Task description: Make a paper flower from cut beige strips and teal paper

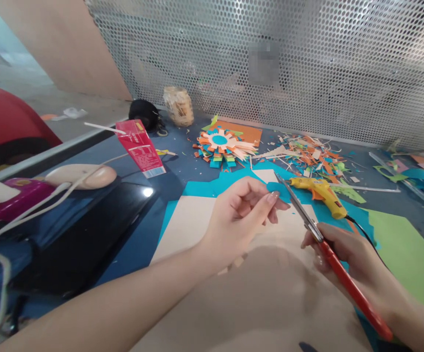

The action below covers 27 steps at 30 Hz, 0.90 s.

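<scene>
My left hand (239,215) pinches a small teal paper piece (278,190) between thumb and fingertips, held above a beige paper sheet (197,220). My right hand (347,254) grips red-handled scissors (338,269), whose metal blades (296,203) point up and left and touch the teal piece. Behind the blades a yellow glue gun (322,193) lies on teal paper (212,186).
A layered paper flower (222,144) and a heap of paper scraps (307,154) lie near the perforated metal wall (307,58). A red carton (140,146), a black bag (144,112), a green sheet (406,254) and a black tablet (98,230) with cables are around.
</scene>
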Each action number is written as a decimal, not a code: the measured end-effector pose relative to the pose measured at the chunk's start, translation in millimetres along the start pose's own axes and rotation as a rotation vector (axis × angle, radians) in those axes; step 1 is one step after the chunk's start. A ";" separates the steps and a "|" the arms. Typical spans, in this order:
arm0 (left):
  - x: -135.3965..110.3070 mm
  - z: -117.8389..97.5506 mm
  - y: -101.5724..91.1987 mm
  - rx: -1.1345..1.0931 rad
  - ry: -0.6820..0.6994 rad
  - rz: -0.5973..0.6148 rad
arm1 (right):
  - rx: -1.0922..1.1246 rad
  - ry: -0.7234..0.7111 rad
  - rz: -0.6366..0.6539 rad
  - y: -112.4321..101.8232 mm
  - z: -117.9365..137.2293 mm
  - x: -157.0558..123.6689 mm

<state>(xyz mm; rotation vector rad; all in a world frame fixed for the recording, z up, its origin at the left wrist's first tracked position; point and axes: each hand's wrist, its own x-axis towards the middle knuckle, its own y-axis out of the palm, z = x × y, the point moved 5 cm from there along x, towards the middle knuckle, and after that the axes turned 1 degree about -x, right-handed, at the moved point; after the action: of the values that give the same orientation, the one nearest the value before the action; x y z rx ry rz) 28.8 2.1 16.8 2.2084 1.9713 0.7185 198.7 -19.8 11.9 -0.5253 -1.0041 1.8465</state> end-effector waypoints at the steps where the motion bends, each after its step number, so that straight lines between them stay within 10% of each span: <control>1: 0.5 -0.3 -0.2 0.006 -0.002 0.002 | -0.011 0.015 0.007 0.0 -0.3 0.3; 27: 11.8 -12.2 -5.5 0.155 -0.041 0.097 | -0.044 0.188 0.126 -5.5 -6.6 -0.6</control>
<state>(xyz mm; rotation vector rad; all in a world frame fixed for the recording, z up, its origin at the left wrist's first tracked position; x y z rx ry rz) 19.4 11.4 28.8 2.4002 1.9740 0.5432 206.6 -16.4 12.6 -0.7892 -0.9039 1.8491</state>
